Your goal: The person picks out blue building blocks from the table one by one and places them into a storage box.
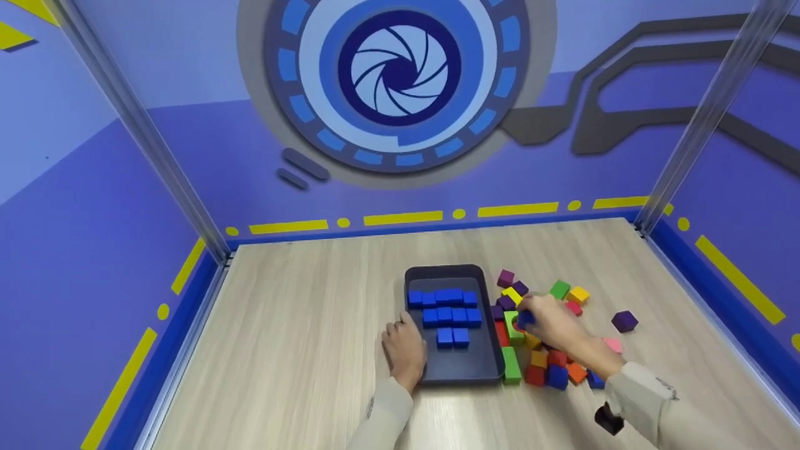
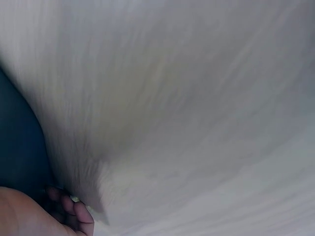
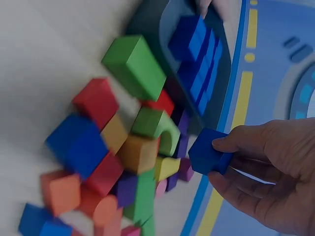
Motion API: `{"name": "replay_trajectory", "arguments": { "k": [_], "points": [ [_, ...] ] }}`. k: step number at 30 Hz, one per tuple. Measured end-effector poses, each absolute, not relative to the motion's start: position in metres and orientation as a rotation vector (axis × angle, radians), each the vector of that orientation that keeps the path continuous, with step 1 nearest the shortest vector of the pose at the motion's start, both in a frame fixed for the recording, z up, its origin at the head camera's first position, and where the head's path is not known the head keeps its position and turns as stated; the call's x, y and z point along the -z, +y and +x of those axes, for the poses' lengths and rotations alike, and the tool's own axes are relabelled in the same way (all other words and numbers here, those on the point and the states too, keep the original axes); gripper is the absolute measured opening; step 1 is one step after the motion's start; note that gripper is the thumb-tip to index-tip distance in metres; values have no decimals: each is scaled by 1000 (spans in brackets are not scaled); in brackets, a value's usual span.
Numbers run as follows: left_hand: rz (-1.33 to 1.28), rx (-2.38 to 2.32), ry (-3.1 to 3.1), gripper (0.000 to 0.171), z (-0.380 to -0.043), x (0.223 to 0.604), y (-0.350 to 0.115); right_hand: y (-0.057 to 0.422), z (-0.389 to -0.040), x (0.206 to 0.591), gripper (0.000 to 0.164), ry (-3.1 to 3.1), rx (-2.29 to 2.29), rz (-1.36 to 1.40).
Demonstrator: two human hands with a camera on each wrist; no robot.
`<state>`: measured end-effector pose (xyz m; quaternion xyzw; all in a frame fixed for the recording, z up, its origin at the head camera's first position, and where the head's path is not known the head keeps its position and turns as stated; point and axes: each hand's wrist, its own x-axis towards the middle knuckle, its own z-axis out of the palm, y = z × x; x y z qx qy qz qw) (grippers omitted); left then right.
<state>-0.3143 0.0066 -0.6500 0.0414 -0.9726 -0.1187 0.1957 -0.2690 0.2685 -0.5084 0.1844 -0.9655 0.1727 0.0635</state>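
Observation:
My right hand (image 1: 556,322) pinches a blue cube (image 3: 203,152) between thumb and fingers, held above the loose blocks just right of the tray. A dark rectangular tray (image 1: 465,365) lies on the table with blue cubes (image 1: 444,315) in three rows inside. At the tray's left side, my left hand (image 1: 406,353) grips the rim, thumb over the edge and fingers (image 2: 82,212) curled by the outer wall. Loose coloured blocks lie right of the tray, among them a green rectangular block (image 1: 511,365) against its wall and another blue block (image 1: 557,376).
A purple block (image 1: 625,321) lies apart at the right. Green (image 1: 560,289) and yellow (image 1: 579,295) blocks sit behind the main pile. The wooden table (image 1: 300,325) ends at printed blue panels (image 1: 387,194) at the back and sides, with metal posts (image 1: 144,137) at the corners.

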Motion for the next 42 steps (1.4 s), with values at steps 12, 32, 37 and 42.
{"name": "replay_trajectory", "arguments": {
  "k": [12, 32, 37, 42],
  "points": [
    [86, 351, -2712, 56, -313, 645, 15, 223, -267, 526, 32, -2823, -553, 795],
    [58, 266, -2696, 55, -308, 642, 22, 211, -278, 570, 26, -2810, -587, 813],
    [66, 269, -2700, 56, -312, 645, 19, 207, -283, 570, 23, -2786, -588, 829],
    [109, 277, -2706, 54, -314, 650, 10, 208, -286, 556, 18, -2759, -522, 842]
  ]
}}
